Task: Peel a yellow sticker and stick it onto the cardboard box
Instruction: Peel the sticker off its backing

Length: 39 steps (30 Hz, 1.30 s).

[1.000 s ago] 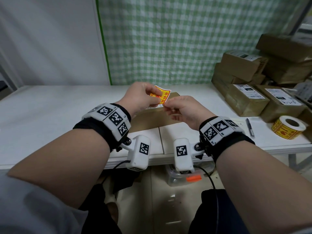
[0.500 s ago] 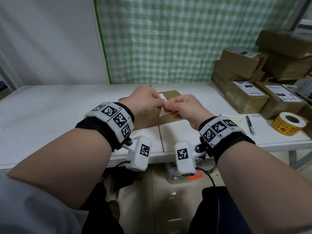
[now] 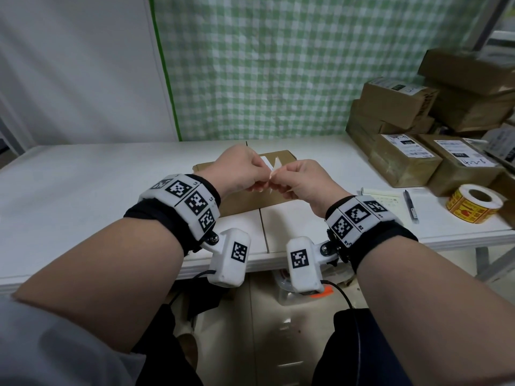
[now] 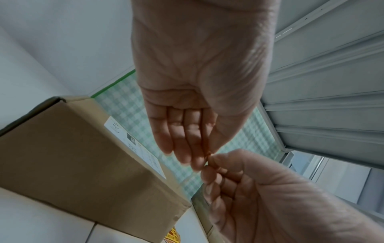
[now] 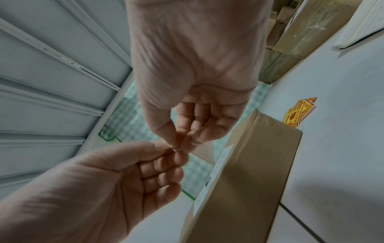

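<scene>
The sticker (image 3: 274, 168) is held up in the air between both hands, above the near edge of the cardboard box (image 3: 245, 201). In the head view only its pale back side shows, a small white scrap with a jagged top edge; whether the sticker has parted from its backing is hard to tell, since the fingers cover most of it. The left hand (image 3: 241, 169) pinches it from the left with thumb and forefinger, its other fingers (image 4: 178, 139) lying fairly straight. The right hand (image 3: 302, 178) pinches it from the right, fingers curled, the tips of the two hands touching around the scrap.

The cardboard box lies flat on the white table (image 3: 83, 185) just beyond the hands, with a white shipping label (image 4: 135, 144) on its top face. In the right wrist view a loose yellow sticker (image 5: 298, 113) with red print lies on the table just beside the far end of the box.

Further right on the table sit a roll of yellow stickers (image 3: 473, 203), a black pen (image 3: 411, 206) and a sheet of paper (image 3: 386, 197). Behind them is a stack of brown parcels (image 3: 434, 129), several with white labels. A green checked cloth (image 3: 278, 65) hangs behind the table.
</scene>
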{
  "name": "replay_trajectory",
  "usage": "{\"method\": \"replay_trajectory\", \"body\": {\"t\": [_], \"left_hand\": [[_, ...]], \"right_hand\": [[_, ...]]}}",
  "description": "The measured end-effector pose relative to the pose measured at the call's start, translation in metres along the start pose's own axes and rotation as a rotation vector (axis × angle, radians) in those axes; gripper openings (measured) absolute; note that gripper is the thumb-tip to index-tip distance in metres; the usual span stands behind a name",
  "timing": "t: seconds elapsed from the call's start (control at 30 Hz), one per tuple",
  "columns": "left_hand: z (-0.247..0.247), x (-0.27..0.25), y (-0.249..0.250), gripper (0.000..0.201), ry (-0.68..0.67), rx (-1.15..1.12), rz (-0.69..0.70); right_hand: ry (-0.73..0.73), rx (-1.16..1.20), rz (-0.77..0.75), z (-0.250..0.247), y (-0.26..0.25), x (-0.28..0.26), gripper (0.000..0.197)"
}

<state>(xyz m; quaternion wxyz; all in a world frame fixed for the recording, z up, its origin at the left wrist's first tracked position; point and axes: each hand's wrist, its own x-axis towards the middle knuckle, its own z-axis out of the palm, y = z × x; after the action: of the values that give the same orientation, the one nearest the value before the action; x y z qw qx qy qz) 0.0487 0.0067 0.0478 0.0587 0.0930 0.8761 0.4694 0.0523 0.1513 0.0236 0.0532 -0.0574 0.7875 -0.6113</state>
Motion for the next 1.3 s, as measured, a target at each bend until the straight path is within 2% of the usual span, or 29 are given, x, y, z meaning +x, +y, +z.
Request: {"method": "replay_trajectory", "body": {"t": [0.23, 0.37, 0.5, 0.63, 0.73, 0.83, 1.0, 1.3], "left_hand": [[0.002, 0.000, -0.004, 0.009, 0.029, -0.220, -0.042], [0.003, -0.001, 0.000, 0.012, 0.066, -0.120, -0.021], [0.001, -0.004, 0.001, 0.010, 0.023, 0.002, 0.047], [0.002, -0.007, 0.003, 0.017, 0.058, 0.218, 0.148], [0.003, -0.005, 0.003, 0.020, 0.132, 0.324, 0.193], [0.004, -0.005, 0.003, 0.023, 0.156, 0.376, 0.208], [0.004, -0.002, -0.001, 0.026, 0.149, 0.451, 0.257], [0.001, 0.002, -0.006, 0.032, 0.149, 0.535, 0.306]], "right_hand": [[-0.054, 0.002, -0.005, 0.000, 0.002, 0.001, 0.022], [-0.141, -0.018, -0.002, -0.001, 0.007, 0.000, 0.026], [-0.147, 0.204, 0.075, -0.005, 0.006, -0.002, 0.020], [-0.156, 0.278, 0.143, -0.010, 0.004, -0.004, 0.046], [-0.084, 0.265, 0.217, -0.010, 0.002, 0.000, 0.065], [0.019, 0.235, 0.236, -0.010, -0.001, 0.000, 0.058], [0.066, 0.228, 0.243, -0.011, -0.002, -0.002, 0.028], [0.025, 0.343, 0.242, -0.013, -0.001, -0.003, 0.023]]}}
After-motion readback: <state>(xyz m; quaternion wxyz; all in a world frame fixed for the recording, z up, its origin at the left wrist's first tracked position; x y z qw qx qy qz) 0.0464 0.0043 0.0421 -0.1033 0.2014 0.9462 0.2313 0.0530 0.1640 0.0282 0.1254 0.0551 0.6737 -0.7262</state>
